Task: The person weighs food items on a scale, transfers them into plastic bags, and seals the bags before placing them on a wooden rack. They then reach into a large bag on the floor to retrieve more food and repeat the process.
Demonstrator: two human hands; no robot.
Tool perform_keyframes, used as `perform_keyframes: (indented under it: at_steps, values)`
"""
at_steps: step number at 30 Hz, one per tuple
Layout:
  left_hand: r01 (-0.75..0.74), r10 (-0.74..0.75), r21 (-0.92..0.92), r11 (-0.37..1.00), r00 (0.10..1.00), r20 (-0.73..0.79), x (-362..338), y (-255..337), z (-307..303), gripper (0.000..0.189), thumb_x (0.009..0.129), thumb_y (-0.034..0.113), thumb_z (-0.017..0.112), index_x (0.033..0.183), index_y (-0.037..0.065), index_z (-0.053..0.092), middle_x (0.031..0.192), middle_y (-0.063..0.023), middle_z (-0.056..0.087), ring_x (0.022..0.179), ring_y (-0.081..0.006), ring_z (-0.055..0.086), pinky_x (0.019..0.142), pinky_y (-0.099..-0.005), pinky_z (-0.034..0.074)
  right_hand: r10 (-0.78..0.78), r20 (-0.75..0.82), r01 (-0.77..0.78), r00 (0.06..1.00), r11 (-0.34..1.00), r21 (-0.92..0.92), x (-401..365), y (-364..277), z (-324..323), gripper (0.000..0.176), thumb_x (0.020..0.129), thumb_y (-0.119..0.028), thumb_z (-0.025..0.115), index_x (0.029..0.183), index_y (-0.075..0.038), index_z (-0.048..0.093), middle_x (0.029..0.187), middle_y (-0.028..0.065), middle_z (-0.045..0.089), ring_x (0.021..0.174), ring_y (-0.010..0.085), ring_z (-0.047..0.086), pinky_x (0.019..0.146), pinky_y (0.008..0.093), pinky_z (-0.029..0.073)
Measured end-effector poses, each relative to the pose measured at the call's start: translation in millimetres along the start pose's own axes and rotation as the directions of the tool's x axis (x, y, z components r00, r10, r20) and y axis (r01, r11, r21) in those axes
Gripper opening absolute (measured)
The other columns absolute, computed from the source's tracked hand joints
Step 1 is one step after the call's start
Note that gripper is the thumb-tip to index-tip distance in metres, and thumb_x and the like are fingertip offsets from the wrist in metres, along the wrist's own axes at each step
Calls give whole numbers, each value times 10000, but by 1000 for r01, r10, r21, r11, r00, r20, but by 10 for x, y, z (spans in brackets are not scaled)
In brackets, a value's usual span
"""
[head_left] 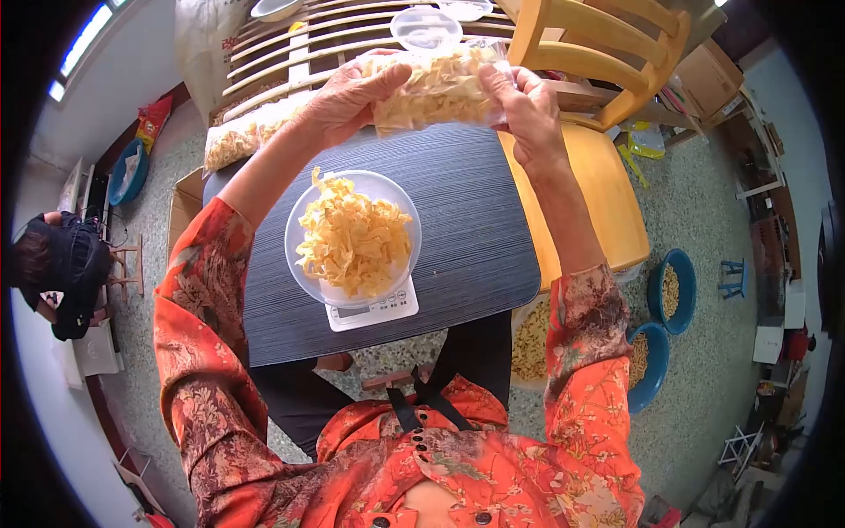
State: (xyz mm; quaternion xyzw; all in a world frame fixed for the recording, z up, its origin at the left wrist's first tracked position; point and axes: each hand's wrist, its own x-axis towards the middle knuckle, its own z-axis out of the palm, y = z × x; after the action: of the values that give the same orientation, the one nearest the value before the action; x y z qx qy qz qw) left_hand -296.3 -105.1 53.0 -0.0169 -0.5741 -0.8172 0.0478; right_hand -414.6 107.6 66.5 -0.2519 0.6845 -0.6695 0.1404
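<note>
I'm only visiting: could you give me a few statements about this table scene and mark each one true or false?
1. The left hand and right hand both grip a clear bag of yellow pieces. True.
2. The bowl on the scale is empty. False: it is heaped with yellow pieces.
3. The scale stands on a dark table. True.
4. The basins on the floor are red. False: they are blue.

Bare tabletop (480,224) right of bowl (393,192) — chair (585,189) beyond
</note>
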Motion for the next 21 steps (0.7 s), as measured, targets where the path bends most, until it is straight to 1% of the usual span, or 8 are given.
perform_keyframes:
  at_steps: [2, 4, 7, 9, 14, 18, 19, 21]
  values:
    - [-49, 54, -82, 995, 997, 56, 27, -6, -31, 699, 827, 329, 854, 1370, 53, 510, 1274, -78, 634, 1170, -201, 635, 1017, -385, 538, -31, -77, 34, 997, 999, 39, 119, 53, 26, 304, 957, -327, 705, 870, -46, 630, 764, 10, 627, 632, 66, 555, 504, 226, 452]
    - [-111, 107, 28, 993, 990, 96, 33, -9, -40, 661, 821, 283, 861, 1341, 29, 540, 1264, -89, 649, 1154, -199, 647, 1003, -378, 548, -73, -109, 81, 991, 994, 69, 177, 103, 101, 278, 980, -295, 678, 879, -49, 598, 718, 0, 591, 591, 54, 512, 486, 230, 430]
    - [-27, 26, 43, 999, 999, 18, 67, 18, -93, 590, 847, 243, 839, 1301, -27, 576, 1243, -117, 668, 1149, -193, 651, 999, -354, 544, -168, -179, 199, 969, 965, 171, 193, 193, 170, 290, 973, -313, 694, 930, -50, 577, 690, -3, 577, 543, 51, 490, 454, 230, 403]
    - [-49, 50, 43, 998, 998, -37, 81, -1, -61, 527, 856, 206, 826, 1273, -26, 602, 1215, -116, 684, 1112, -190, 671, 973, -345, 557, -147, -88, 166, 985, 947, 277, 182, 193, 150, 301, 981, -337, 691, 985, -58, 576, 683, -21, 590, 499, 41, 451, 420, 211, 344]
    - [-69, 70, 15, 997, 996, -62, 168, 24, -115, 393, 833, 114, 831, 1168, -6, 666, 1113, -115, 728, 990, -211, 727, 889, -359, 603, -108, 55, 93, 993, 971, 221, 262, 124, 120, 281, 996, -291, 672, 997, -26, 581, 750, 22, 629, 512, 61, 507, 407, 218, 367]
    - [-35, 38, 185, 982, 999, -10, 222, 163, -170, 446, 862, 239, 821, 1200, 2, 653, 1136, -100, 714, 988, -210, 726, 886, -349, 598, -134, -25, 136, 991, 940, 312, 297, 182, 74, 270, 982, -233, 672, 994, 12, 559, 712, 55, 613, 508, 83, 512, 427, 257, 403]
    - [-34, 22, 250, 968, 998, 52, 242, 191, -220, 479, 868, 295, 816, 1211, 6, 649, 1140, -92, 708, 976, -211, 726, 881, -343, 597, -53, -9, 53, 999, 941, 333, 278, 284, 27, 246, 993, -223, 658, 1036, 1, 566, 790, 68, 649, 561, 97, 569, 439, 256, 435]
    - [-75, 103, 369, 926, 993, -55, 376, 176, -427, 543, 865, 388, 806, 1229, 13, 656, 1106, -74, 708, 891, -191, 719, 839, -327, 594, 74, 74, -96, 994, 929, 357, 224, 557, -130, 230, 1011, -219, 630, 1095, -17, 562, 891, 79, 687, 655, 110, 640, 462, 248, 470]
